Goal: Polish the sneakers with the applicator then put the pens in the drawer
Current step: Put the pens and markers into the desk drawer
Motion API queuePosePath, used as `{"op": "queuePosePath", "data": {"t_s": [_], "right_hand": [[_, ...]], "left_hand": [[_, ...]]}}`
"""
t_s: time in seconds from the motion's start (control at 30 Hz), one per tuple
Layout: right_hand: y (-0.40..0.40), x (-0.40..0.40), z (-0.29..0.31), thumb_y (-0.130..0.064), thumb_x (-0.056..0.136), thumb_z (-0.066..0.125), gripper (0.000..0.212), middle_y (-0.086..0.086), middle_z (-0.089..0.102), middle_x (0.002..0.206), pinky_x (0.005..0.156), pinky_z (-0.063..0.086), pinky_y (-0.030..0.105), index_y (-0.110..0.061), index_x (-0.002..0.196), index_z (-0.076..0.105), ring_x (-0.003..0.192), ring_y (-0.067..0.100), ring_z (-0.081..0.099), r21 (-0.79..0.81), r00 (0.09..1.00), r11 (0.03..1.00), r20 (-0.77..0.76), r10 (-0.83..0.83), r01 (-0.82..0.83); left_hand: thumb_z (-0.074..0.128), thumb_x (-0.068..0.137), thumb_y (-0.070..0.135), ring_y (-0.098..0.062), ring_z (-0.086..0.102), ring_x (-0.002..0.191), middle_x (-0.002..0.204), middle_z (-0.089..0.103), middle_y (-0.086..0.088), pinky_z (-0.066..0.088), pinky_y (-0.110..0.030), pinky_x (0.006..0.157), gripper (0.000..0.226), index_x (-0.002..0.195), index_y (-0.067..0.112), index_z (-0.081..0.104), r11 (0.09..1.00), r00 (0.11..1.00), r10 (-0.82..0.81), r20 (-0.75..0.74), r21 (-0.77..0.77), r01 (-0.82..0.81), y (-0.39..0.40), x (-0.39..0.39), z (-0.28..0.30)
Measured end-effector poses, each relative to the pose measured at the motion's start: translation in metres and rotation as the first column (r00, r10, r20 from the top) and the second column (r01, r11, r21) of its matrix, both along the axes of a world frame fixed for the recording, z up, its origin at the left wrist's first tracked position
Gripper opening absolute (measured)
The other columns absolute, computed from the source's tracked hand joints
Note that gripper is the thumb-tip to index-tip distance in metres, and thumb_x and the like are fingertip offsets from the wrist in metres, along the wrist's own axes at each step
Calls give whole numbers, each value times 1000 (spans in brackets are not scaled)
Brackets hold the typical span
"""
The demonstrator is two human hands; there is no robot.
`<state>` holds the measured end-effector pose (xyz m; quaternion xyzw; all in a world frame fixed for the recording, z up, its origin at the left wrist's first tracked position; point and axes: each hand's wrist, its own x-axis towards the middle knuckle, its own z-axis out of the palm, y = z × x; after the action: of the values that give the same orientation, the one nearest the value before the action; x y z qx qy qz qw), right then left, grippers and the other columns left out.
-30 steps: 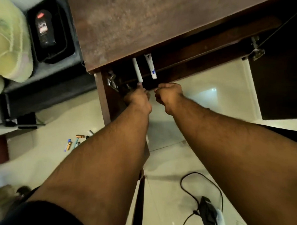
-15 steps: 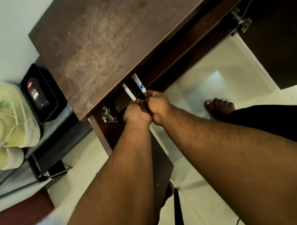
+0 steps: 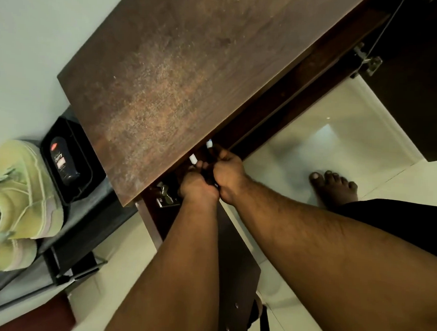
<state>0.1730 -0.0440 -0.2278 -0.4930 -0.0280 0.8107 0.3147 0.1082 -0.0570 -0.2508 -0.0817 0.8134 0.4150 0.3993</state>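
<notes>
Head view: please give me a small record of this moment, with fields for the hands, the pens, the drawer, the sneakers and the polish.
left hand: fingers curled at the drawer front, under the desk top
right hand: curled beside the left, touching it
pens: two white tips show in the drawer gap
drawer: almost closed, a narrow gap remains
sneakers: pale green pair on the low black rack
polish bottle: lying in a black tray beside the sneakers
</notes>
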Motion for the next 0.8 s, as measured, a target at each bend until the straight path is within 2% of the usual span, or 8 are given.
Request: {"op": "queuePosePath", "data": {"t_s": [0.07,0.13,0.2,0.27,0.33,0.4,0.53,0.8], "right_hand": [[-2,5,1,19,91,35,52,9,65,98,75,55,33,-10,129,57,77,17,60,8,1000,1000,9,-1,1],[-8,11,4,18,93,31,56,11,64,118,64,55,24,-11,135,52,78,17,62,20,999,1000,44,22,-23],[-15,18,3,20,91,28,60,10,60,130,60,56,20,-11,139,49,96,22,66,60,994,996,89,63,-69],[-21,27,7,21,88,29,64,7,57,135,58,53,14,-11,140,48,114,21,60,123,982,982,144,124,-142],[-25,38,19,19,89,32,61,4,54,139,66,50,13,-10,142,46,123,18,53,183,964,961,200,173,-210],[-32,47,35,17,91,37,58,8,51,141,90,51,26,-7,143,42,127,21,50,233,953,940,232,194,-248],[-55,52,80,14,92,43,54,12,49,142,110,39,39,-3,144,38,128,23,49,306,927,897,299,227,-319],[-123,19,173,6,95,51,42,11,59,130,107,42,35,0,136,49,118,18,57,425,912,836,362,193,-346]], "left_hand": [[36,101,15,-19,60,79,89,60,-5,51,-30,69,27,82,16,56,987,988,155,8,30,-155,-4,6,-2],[36,101,18,-22,62,100,108,63,-7,52,-35,87,27,97,15,63,934,930,296,219,136,-330,-9,15,6],[38,100,21,-24,58,116,125,60,-7,47,-38,99,31,122,13,58,975,967,213,143,23,-219,-15,27,21],[48,96,12,-21,61,92,109,62,-6,50,-35,84,22,115,11,59,974,973,227,39,19,-227,-25,35,30],[50,92,-3,-20,59,76,82,62,-5,50,-39,79,20,82,10,60,982,987,157,-39,108,-152,-35,48,52],[52,89,-5,-24,64,84,78,66,-6,52,-40,86,27,73,14,63,994,979,9,-205,112,14,-46,57,78],[60,91,11,-22,66,102,104,72,-7,52,-36,95,21,109,7,72,974,922,-182,-342,67,217,-73,57,127],[58,94,15,-20,63,109,117,69,-6,48,-25,95,29,121,9,68,982,886,63,-459,188,27,-156,-2,219]]}}
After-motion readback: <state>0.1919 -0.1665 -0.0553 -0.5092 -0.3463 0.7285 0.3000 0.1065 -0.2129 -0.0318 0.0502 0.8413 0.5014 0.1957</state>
